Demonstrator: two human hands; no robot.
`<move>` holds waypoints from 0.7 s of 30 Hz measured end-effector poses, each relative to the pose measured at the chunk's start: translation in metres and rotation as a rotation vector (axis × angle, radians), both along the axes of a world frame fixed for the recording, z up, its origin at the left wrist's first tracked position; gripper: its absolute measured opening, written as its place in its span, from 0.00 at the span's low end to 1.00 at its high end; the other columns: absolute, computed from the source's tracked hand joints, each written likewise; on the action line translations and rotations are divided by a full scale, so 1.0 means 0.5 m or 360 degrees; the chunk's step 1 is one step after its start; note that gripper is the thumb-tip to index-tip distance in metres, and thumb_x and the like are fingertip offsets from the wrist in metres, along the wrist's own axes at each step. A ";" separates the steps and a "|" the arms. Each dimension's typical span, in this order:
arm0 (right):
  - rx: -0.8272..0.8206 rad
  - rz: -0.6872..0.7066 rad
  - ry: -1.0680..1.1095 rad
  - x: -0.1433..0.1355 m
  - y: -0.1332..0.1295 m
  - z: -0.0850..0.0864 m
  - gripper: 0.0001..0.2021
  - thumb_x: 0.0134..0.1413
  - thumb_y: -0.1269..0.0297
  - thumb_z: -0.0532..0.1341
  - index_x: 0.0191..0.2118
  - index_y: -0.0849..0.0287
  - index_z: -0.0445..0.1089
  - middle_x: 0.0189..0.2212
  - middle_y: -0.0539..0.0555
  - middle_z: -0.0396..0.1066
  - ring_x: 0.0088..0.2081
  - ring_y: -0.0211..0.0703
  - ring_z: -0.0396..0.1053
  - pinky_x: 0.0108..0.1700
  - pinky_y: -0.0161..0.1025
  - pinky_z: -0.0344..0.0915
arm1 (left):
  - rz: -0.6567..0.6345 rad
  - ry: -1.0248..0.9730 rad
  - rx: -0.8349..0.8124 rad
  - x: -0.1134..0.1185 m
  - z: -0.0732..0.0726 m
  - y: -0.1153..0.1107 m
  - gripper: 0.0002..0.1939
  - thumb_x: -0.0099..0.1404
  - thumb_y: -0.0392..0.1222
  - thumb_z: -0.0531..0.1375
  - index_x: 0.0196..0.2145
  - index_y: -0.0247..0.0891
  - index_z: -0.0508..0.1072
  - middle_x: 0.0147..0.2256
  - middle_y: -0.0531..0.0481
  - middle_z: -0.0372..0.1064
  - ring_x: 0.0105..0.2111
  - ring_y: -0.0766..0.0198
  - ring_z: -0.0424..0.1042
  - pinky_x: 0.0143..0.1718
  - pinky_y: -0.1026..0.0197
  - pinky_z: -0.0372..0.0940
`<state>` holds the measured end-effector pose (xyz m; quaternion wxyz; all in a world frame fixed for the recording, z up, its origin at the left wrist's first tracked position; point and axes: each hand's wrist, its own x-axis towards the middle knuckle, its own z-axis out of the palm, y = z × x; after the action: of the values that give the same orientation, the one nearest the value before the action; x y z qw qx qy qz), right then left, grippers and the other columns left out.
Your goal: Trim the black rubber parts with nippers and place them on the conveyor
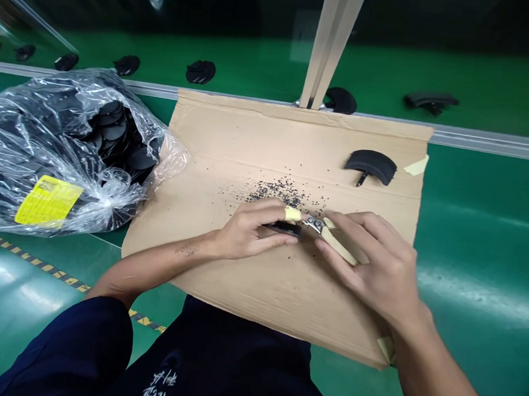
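Note:
My left hand (252, 228) is closed on a black plastic part (288, 228), most of it hidden by the fingers. A strip of yellow tape wraps one finger of that hand. My right hand (379, 266) grips side cutters (340, 247) with cream handles. Their metal jaws point left and meet the edge of the black part by my left fingertips; whether they are closed on it I cannot tell. Many tiny black plastic scraps (279, 191) lie scattered on the cardboard sheet (237, 280) just beyond my hands.
A curved black part (372, 164) with a short stem rests on the cardboard at the far right. On the left bulges a clear plastic bag (61, 144) of black discs, with a yellow label (49, 200). Behind runs a metal rail (487, 142) with an upright post (330, 46).

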<state>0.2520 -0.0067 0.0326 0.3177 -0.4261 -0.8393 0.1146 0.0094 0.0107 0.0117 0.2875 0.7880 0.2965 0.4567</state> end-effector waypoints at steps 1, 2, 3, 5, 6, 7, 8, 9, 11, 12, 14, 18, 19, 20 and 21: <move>-0.0009 -0.0005 -0.0014 0.000 0.000 -0.002 0.18 0.61 0.62 0.67 0.56 0.55 0.72 0.39 0.58 0.77 0.39 0.50 0.76 0.40 0.46 0.74 | 0.0048 0.0019 0.0017 0.000 -0.001 0.001 0.14 0.67 0.45 0.67 0.49 0.38 0.79 0.36 0.47 0.79 0.35 0.65 0.75 0.38 0.60 0.70; -0.0054 -0.0022 0.0001 0.000 -0.001 -0.002 0.18 0.61 0.62 0.67 0.55 0.56 0.71 0.39 0.58 0.76 0.39 0.50 0.76 0.41 0.46 0.74 | 0.0108 0.0028 0.0029 -0.001 -0.002 0.002 0.13 0.67 0.46 0.67 0.47 0.39 0.79 0.36 0.47 0.80 0.36 0.65 0.75 0.40 0.59 0.70; -0.0119 -0.0051 0.0036 0.000 -0.001 0.000 0.17 0.61 0.61 0.66 0.55 0.57 0.71 0.39 0.58 0.76 0.39 0.49 0.75 0.40 0.46 0.74 | 0.0171 0.0021 0.0028 -0.001 -0.003 0.003 0.13 0.67 0.46 0.67 0.46 0.39 0.80 0.37 0.48 0.80 0.35 0.65 0.75 0.40 0.59 0.70; -0.0274 -0.0084 0.0168 0.001 -0.001 0.007 0.15 0.62 0.61 0.66 0.52 0.56 0.72 0.38 0.57 0.76 0.38 0.47 0.75 0.38 0.44 0.73 | 0.0281 -0.0058 -0.0052 -0.002 -0.004 0.003 0.12 0.66 0.46 0.68 0.45 0.38 0.79 0.37 0.48 0.80 0.34 0.67 0.75 0.38 0.61 0.70; -0.0363 -0.0052 0.0254 0.002 -0.001 0.012 0.13 0.62 0.61 0.66 0.51 0.56 0.72 0.39 0.57 0.76 0.39 0.47 0.76 0.37 0.43 0.73 | 0.0311 -0.0131 -0.0123 -0.002 -0.005 0.003 0.12 0.66 0.46 0.68 0.45 0.38 0.78 0.38 0.48 0.80 0.34 0.68 0.75 0.36 0.63 0.70; -0.0444 0.0014 0.0335 0.003 -0.002 0.017 0.11 0.63 0.60 0.65 0.50 0.55 0.73 0.42 0.58 0.76 0.42 0.49 0.76 0.37 0.42 0.74 | 0.0326 -0.0212 -0.0203 -0.001 -0.006 0.002 0.13 0.66 0.46 0.68 0.44 0.37 0.77 0.38 0.49 0.79 0.34 0.68 0.76 0.36 0.65 0.70; -0.0500 0.0099 0.0401 0.003 -0.003 0.021 0.11 0.63 0.61 0.65 0.49 0.55 0.73 0.47 0.60 0.76 0.47 0.51 0.76 0.38 0.42 0.74 | 0.0329 -0.0290 -0.0281 0.000 -0.007 0.001 0.13 0.65 0.46 0.69 0.43 0.37 0.76 0.38 0.49 0.79 0.36 0.69 0.77 0.36 0.66 0.71; -0.0521 0.0187 0.0442 0.002 -0.004 0.023 0.10 0.63 0.61 0.64 0.49 0.54 0.73 0.52 0.61 0.75 0.52 0.53 0.75 0.40 0.43 0.75 | 0.0320 -0.0349 -0.0347 0.001 -0.009 0.000 0.14 0.65 0.46 0.69 0.42 0.36 0.75 0.38 0.50 0.78 0.37 0.68 0.77 0.38 0.66 0.73; -0.0441 0.0296 0.0435 -0.002 -0.007 0.022 0.13 0.62 0.63 0.65 0.51 0.55 0.72 0.58 0.63 0.72 0.57 0.54 0.73 0.46 0.45 0.76 | 0.0267 -0.0370 -0.0407 0.002 -0.012 -0.002 0.14 0.65 0.47 0.69 0.41 0.36 0.71 0.38 0.50 0.77 0.39 0.67 0.78 0.41 0.65 0.74; -0.0327 0.0309 0.0384 -0.006 -0.009 0.018 0.15 0.61 0.64 0.66 0.52 0.56 0.71 0.57 0.64 0.73 0.56 0.54 0.74 0.47 0.46 0.76 | 0.0239 -0.0319 -0.0386 0.003 -0.013 -0.002 0.14 0.65 0.47 0.69 0.41 0.36 0.71 0.37 0.50 0.77 0.39 0.67 0.78 0.42 0.64 0.75; -0.0012 0.0292 0.0202 -0.013 -0.013 0.008 0.18 0.58 0.64 0.69 0.52 0.59 0.70 0.51 0.65 0.77 0.48 0.52 0.78 0.44 0.46 0.76 | 0.0204 -0.0113 -0.0200 0.002 -0.015 -0.001 0.13 0.66 0.46 0.68 0.42 0.35 0.72 0.36 0.49 0.76 0.37 0.66 0.77 0.39 0.63 0.75; 0.0365 0.0346 -0.0110 -0.023 -0.021 0.000 0.18 0.58 0.63 0.70 0.50 0.62 0.69 0.47 0.64 0.79 0.38 0.47 0.78 0.32 0.42 0.70 | 0.0201 0.0389 0.0317 -0.005 -0.018 0.003 0.08 0.70 0.38 0.62 0.47 0.36 0.75 0.39 0.47 0.76 0.37 0.64 0.75 0.38 0.60 0.73; 0.0350 0.0380 -0.0086 -0.022 -0.022 0.002 0.18 0.58 0.63 0.70 0.51 0.62 0.69 0.47 0.64 0.79 0.39 0.47 0.78 0.33 0.41 0.70 | 0.0194 0.0447 0.0351 -0.006 -0.019 0.004 0.08 0.70 0.36 0.61 0.47 0.37 0.75 0.40 0.47 0.76 0.39 0.63 0.75 0.39 0.59 0.74; 0.0321 0.0395 -0.0035 -0.019 -0.022 0.006 0.18 0.58 0.62 0.70 0.51 0.61 0.69 0.47 0.64 0.79 0.40 0.47 0.78 0.34 0.41 0.70 | 0.0183 0.0462 0.0340 -0.008 -0.020 0.004 0.09 0.70 0.34 0.60 0.47 0.38 0.75 0.41 0.46 0.75 0.40 0.63 0.74 0.40 0.59 0.74; 0.0295 0.0376 0.0022 -0.015 -0.022 0.010 0.19 0.58 0.62 0.70 0.52 0.61 0.69 0.47 0.64 0.79 0.41 0.47 0.78 0.35 0.42 0.71 | 0.0162 0.0435 0.0296 -0.009 -0.020 0.005 0.10 0.70 0.33 0.59 0.48 0.38 0.75 0.42 0.46 0.75 0.41 0.62 0.74 0.41 0.58 0.74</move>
<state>0.2444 -0.0175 0.0379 0.3458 -0.2926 -0.8882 0.0763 0.0048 0.0133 0.0015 0.1468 0.8499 0.3288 0.3848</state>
